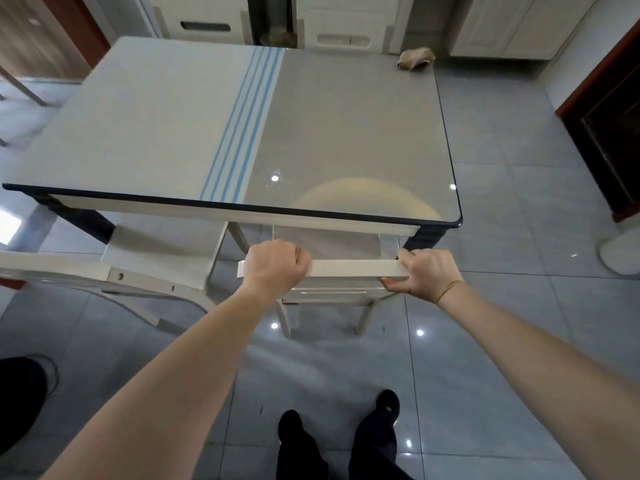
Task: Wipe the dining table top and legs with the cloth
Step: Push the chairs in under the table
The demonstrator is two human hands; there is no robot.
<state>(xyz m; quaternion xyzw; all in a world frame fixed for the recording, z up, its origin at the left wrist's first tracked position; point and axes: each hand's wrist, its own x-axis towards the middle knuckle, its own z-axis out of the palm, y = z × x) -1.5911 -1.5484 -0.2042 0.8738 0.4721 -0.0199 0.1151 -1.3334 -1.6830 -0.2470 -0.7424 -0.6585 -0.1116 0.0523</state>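
Note:
The dining table has a glossy grey-white top with blue stripes and a dark rim. A crumpled beige cloth lies on its far right corner, well away from both hands. A white chair stands tucked under the table's near edge. My left hand grips the left part of the chair's top rail, fingers curled over it. My right hand grips the rail's right end, thumb underneath. A dark table leg shows at the near right corner.
A second white chair stands at the near left, partly under the table. White cabinets line the far wall. A dark door frame is on the right. My feet in dark shoes stand on the grey tiled floor.

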